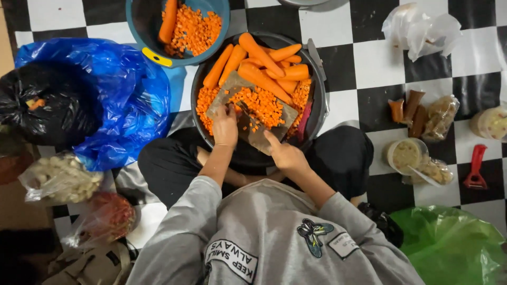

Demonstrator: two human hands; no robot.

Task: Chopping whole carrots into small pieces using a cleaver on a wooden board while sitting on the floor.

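A carrot piece is pinched by the left hand on the board; at four o'clock, a knife is gripped by the right hand.

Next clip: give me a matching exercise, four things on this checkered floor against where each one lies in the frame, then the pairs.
Things:
1. blue bowl of diced carrot
2. green bag
3. red tool
4. black bag

Places:
A. bottom right corner
B. left edge, resting on a blue bag
C. top, just left of the dark pan
D. right edge, beside the food packets

Pairs: 1-C, 2-A, 3-D, 4-B
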